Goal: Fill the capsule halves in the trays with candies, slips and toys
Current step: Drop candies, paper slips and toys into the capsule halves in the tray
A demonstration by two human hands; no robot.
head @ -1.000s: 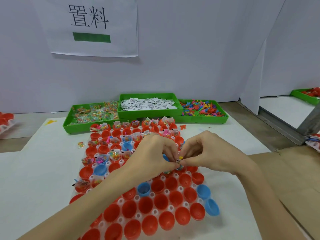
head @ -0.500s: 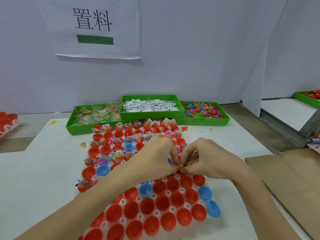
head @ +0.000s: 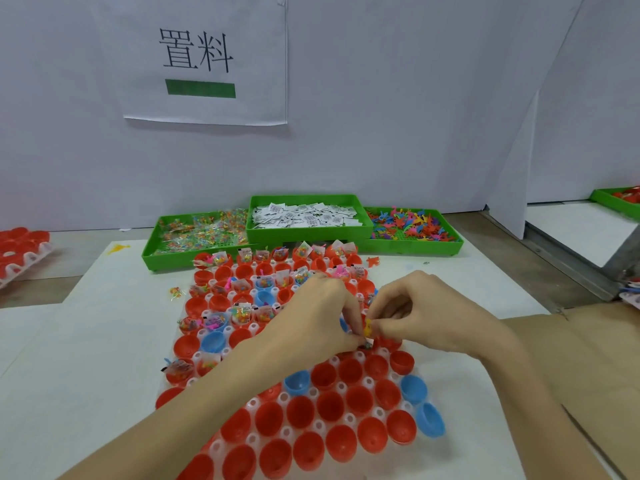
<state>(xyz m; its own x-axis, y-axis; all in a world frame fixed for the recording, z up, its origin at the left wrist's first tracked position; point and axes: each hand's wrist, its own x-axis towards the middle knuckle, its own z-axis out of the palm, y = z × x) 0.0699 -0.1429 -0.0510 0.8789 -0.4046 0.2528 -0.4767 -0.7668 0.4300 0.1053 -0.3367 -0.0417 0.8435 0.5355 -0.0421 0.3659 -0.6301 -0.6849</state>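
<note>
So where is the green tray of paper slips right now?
In the head view the tray of paper slips sits centre, at the table's far edge by the wall, between the candy tray on its left and the toy tray on its right.

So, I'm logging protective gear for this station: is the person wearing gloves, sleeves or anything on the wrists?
No. Both the left hand and the right hand are bare, with no gloves, rings, watch or bands visible. Both forearms are uncovered as far as the picture's lower edge, so no sleeve shows. Nails look short and unpainted where visible.
</note>
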